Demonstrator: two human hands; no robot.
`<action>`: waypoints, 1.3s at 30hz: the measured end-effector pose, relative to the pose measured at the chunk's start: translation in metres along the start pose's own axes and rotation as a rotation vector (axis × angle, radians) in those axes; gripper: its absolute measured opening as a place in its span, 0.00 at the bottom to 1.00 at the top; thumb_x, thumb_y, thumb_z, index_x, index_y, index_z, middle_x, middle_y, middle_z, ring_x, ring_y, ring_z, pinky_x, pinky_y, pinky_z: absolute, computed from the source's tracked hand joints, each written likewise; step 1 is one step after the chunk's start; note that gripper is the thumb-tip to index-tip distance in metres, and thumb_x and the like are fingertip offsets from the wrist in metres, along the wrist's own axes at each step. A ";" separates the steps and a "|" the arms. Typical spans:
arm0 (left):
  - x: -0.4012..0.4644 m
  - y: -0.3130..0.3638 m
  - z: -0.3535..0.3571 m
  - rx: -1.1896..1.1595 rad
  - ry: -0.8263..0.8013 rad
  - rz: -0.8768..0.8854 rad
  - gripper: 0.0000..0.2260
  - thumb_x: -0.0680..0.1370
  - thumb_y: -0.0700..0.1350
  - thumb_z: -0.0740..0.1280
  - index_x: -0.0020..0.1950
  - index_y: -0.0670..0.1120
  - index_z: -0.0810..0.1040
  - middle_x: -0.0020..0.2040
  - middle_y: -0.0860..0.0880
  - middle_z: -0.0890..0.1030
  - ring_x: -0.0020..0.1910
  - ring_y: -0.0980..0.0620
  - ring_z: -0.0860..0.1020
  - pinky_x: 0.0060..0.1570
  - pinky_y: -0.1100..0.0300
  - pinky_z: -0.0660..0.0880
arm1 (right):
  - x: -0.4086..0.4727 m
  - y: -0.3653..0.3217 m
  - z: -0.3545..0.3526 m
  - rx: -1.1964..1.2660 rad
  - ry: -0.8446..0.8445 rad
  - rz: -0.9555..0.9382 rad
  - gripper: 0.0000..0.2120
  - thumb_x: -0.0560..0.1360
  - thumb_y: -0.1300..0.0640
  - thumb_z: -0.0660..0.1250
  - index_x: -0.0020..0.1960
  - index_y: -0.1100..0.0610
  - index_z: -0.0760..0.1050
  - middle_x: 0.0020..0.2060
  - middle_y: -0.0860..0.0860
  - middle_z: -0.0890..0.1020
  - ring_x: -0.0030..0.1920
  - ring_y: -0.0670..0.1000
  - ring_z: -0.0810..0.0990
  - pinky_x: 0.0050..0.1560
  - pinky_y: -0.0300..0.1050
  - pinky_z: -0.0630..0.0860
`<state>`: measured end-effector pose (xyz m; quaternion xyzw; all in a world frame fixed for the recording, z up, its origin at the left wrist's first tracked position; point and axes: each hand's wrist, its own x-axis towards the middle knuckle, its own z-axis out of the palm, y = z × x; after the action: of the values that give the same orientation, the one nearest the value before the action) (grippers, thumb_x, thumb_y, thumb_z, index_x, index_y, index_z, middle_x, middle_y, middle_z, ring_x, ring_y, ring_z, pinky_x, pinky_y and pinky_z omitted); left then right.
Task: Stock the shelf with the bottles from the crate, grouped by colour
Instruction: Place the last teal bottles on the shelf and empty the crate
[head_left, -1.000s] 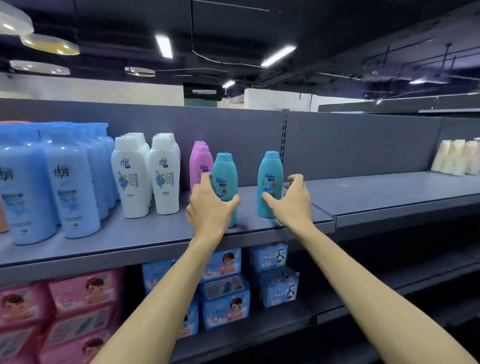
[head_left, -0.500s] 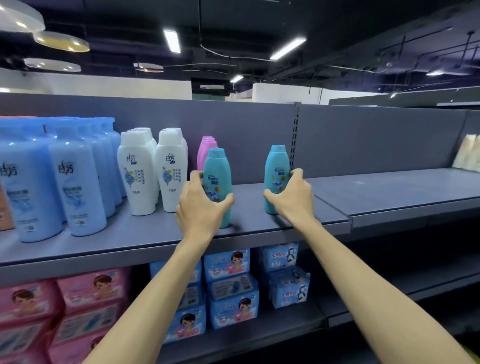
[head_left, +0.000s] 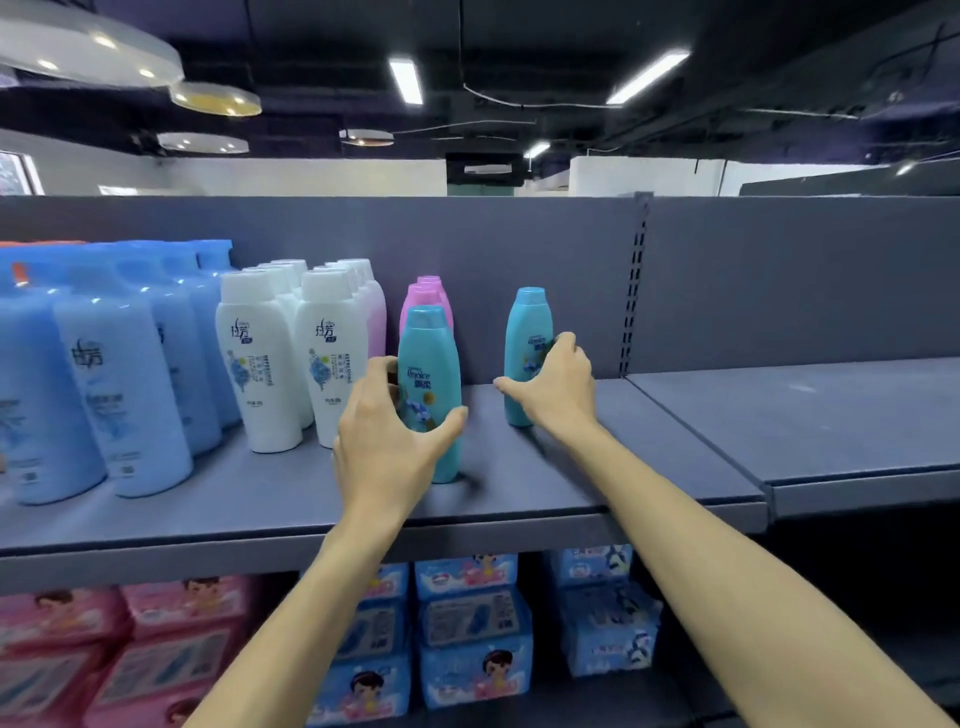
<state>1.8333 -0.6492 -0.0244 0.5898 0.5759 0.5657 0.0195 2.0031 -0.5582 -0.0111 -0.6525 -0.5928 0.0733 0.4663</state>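
- my left hand is curling round the near teal bottle, standing on the shelf before the pink bottles.
- my right hand is gripping the far teal bottle, well apart.

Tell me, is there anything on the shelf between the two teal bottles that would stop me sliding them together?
Nothing visible does. The shelf is bare between the left teal bottle, gripped by the left hand, and the right teal bottle, held by the right hand. The pink bottles stand behind the left one, outside that gap.
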 end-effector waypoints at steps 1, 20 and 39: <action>0.000 0.000 0.002 0.005 0.007 -0.005 0.26 0.65 0.58 0.77 0.57 0.55 0.70 0.49 0.56 0.78 0.46 0.52 0.78 0.40 0.57 0.73 | 0.007 -0.002 0.007 -0.001 -0.013 0.010 0.32 0.66 0.47 0.80 0.57 0.60 0.65 0.55 0.56 0.74 0.54 0.58 0.77 0.48 0.49 0.71; 0.000 -0.001 0.015 0.005 0.077 -0.032 0.25 0.63 0.57 0.78 0.55 0.59 0.71 0.49 0.59 0.79 0.46 0.57 0.79 0.45 0.52 0.78 | 0.086 -0.011 0.077 -0.056 0.017 0.089 0.34 0.67 0.49 0.79 0.61 0.60 0.62 0.60 0.57 0.70 0.58 0.60 0.75 0.42 0.49 0.69; -0.003 0.006 0.029 0.125 -0.060 -0.118 0.24 0.63 0.57 0.78 0.49 0.51 0.70 0.46 0.55 0.78 0.46 0.53 0.78 0.44 0.54 0.75 | 0.077 0.000 0.028 -0.143 -0.221 -0.111 0.36 0.65 0.42 0.79 0.60 0.59 0.63 0.57 0.55 0.70 0.54 0.60 0.75 0.46 0.49 0.71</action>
<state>1.8577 -0.6353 -0.0326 0.5716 0.6431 0.5085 0.0334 2.0072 -0.4785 0.0085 -0.6384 -0.6794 0.0764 0.3535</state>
